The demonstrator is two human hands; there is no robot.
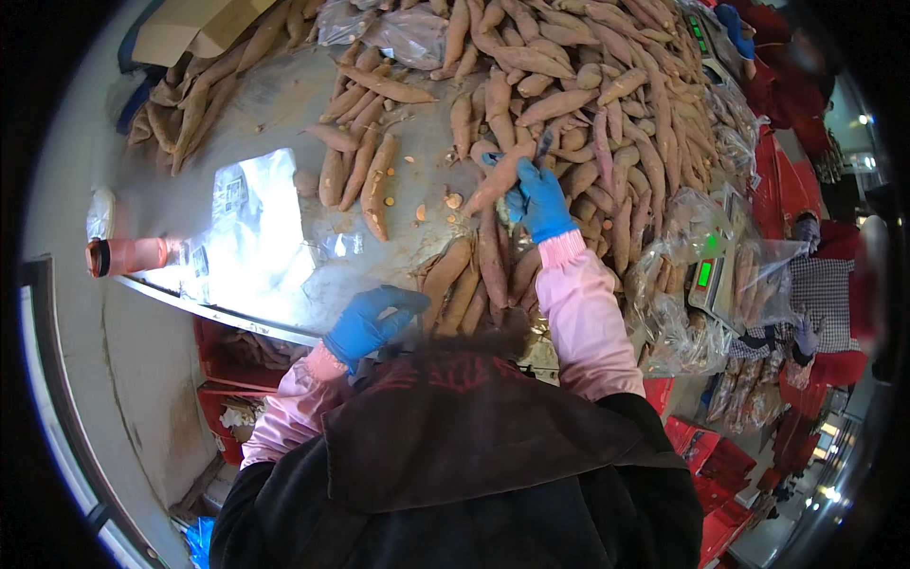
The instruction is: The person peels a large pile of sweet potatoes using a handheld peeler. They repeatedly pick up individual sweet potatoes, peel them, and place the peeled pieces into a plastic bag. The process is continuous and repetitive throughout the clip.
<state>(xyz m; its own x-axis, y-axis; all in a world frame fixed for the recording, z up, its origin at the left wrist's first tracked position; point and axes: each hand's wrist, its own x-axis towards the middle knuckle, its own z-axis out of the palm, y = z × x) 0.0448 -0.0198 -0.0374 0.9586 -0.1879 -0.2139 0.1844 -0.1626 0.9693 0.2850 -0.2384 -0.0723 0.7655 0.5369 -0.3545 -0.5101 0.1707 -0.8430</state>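
My right hand (538, 203), in a blue glove, holds a reddish sweet potato (501, 178) over the near edge of a large heap of sweet potatoes (611, 78). A dark, narrow object (545, 144), perhaps a knife blade, shows beside its fingers. My left hand (373, 320), also gloved in blue, is raised over the table's near edge with curled fingers and nothing visible in it. Between the hands and my apron lie several sweet potatoes (446, 281). A smaller group of sweet potatoes (377, 185) rests farther left, with orange cut slices (421, 213) nearby.
A pinkish bottle (135, 256) lies at the metal table's (274, 107) left edge by a shiny plastic sheet (256, 213). Red crates (227, 355) stand below. On the right are plastic bags (675, 306), scales with green displays (704, 274) and a co-worker in a checked garment (821, 299).
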